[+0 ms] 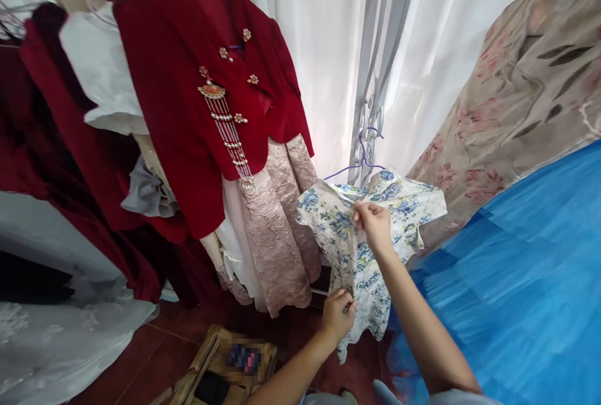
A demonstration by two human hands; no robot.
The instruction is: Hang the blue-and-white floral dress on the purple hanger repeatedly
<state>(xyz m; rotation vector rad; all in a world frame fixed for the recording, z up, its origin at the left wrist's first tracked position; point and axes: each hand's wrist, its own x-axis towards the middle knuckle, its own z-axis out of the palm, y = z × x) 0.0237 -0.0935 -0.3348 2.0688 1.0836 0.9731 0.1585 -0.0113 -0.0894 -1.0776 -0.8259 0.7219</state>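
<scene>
A short-sleeved white blouse (pixel 370 273) with blue and yellow-green flowers hangs from a thin purple hanger (pixel 362 156). The hanger's hook is on a metal rack with several rings. Near the neckline, my right hand (pixel 374 225) pinches the blouse's front edge between thumb and fingers. Lower down, my left hand (pixel 339 316) is closed on the same front edge near the hem, its fingers curled. Between my hands the edge runs roughly straight down. Any buttons along it are too small to make out.
Left of the blouse hang a dark red jacket (pixel 188 92) with a beaded ornament (pixel 225 123) and a pink brocade skirt (pixel 277 223). A floral cloth (pixel 488 129) and blue tulle (pixel 516 267) fill the right. Below stands a wooden stool (pixel 206 361) on red tiles.
</scene>
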